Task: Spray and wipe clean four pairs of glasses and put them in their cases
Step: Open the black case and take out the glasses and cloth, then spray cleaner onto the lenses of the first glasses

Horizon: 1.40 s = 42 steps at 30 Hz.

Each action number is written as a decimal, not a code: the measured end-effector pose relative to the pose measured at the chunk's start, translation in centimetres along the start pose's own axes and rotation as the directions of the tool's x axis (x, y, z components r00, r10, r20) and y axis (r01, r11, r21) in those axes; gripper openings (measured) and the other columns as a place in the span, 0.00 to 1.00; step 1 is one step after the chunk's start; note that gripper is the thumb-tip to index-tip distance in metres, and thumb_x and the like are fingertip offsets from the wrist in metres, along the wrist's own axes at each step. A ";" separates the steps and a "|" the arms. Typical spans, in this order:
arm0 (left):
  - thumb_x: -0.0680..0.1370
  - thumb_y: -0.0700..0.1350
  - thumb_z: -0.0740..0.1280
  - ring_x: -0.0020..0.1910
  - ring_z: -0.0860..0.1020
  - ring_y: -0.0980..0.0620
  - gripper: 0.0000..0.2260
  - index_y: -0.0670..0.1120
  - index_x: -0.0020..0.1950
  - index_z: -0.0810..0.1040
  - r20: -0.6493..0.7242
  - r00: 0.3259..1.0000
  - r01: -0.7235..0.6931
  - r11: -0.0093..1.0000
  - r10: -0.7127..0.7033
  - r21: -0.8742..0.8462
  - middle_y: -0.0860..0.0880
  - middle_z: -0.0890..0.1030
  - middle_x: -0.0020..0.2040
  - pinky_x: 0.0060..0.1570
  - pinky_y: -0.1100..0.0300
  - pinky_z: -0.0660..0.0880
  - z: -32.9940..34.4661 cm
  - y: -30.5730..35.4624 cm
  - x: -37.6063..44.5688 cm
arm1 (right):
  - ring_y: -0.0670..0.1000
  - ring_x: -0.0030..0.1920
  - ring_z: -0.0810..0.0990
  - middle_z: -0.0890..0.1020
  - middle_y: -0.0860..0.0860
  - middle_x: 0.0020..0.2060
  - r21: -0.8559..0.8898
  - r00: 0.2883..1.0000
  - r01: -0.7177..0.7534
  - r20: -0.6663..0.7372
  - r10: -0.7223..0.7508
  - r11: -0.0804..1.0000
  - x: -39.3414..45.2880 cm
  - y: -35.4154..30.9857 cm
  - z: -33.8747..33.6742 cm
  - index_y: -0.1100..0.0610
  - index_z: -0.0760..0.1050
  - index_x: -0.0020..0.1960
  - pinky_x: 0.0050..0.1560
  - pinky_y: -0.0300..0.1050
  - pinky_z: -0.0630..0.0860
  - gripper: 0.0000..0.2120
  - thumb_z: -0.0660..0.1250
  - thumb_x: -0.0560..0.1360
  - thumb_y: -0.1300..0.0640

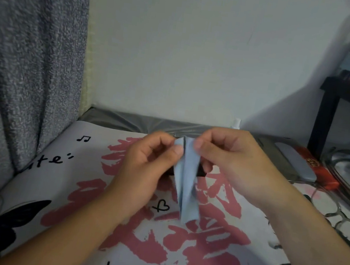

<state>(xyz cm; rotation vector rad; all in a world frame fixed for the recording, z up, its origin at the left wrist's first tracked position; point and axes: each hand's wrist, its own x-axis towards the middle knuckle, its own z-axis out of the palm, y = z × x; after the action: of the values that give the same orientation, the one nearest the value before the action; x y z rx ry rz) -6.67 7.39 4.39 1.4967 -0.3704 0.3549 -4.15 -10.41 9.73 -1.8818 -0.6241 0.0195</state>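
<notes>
Pinching the cloth [187,179] by its top edge, our left hand [152,158] and right hand [228,160] hold it folded above the printed sheet [94,188]; we judge it best to open it flat before wiping. It hangs soft, pale blue, creased lengthwise. Right of it lie a grey case [295,162], a red case [319,172] and wire-framed glasses [341,223].

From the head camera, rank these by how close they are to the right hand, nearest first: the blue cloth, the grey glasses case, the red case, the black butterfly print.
1. Blue cloth: pinched by the right hand, at centre.
2. Grey glasses case: to its right.
3. Red case: just beyond the grey one, far right.
4. Black butterfly print: lower left of the sheet.
</notes>
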 end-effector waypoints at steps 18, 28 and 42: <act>0.78 0.44 0.67 0.65 0.66 0.48 0.13 0.51 0.62 0.80 -0.076 0.991 0.009 0.503 0.113 0.864 0.50 0.72 0.61 0.63 0.54 0.68 -1.2 -4.6 1.2 | 0.45 0.51 0.77 0.80 0.42 0.48 -0.768 0.969 -0.209 -0.079 0.234 0.606 -4.6 4.9 -5.8 0.47 0.81 0.54 0.53 0.46 0.76 0.10 0.64 0.80 0.45; 0.77 0.42 0.69 0.59 0.70 0.48 0.09 0.47 0.56 0.83 0.324 0.919 -0.391 0.407 0.225 0.825 0.50 0.75 0.56 0.59 0.47 0.73 1.7 -5.1 -0.4 | 0.41 0.49 0.77 0.80 0.39 0.47 -0.856 0.855 -0.254 0.020 0.519 0.451 -12.6 4.4 -11.4 0.42 0.80 0.48 0.54 0.42 0.74 0.03 0.70 0.77 0.44; 0.71 0.59 0.68 0.37 0.77 0.53 0.17 0.57 0.57 0.83 0.059 0.988 0.150 0.969 -0.142 -0.194 0.51 0.81 0.44 0.38 0.60 0.72 -0.7 -3.3 1.9 | 0.47 0.27 0.72 0.76 0.50 0.26 -0.158 0.898 0.112 -0.407 -0.168 0.981 -3.2 -4.0 -5.3 0.56 0.82 0.47 0.30 0.36 0.71 0.11 0.63 0.83 0.56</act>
<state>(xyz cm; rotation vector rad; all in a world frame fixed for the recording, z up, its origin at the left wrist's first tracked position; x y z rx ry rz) -3.47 7.98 2.23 1.3293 -0.3187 0.1627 -6.90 -15.32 14.53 -1.8812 -0.4667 -0.5209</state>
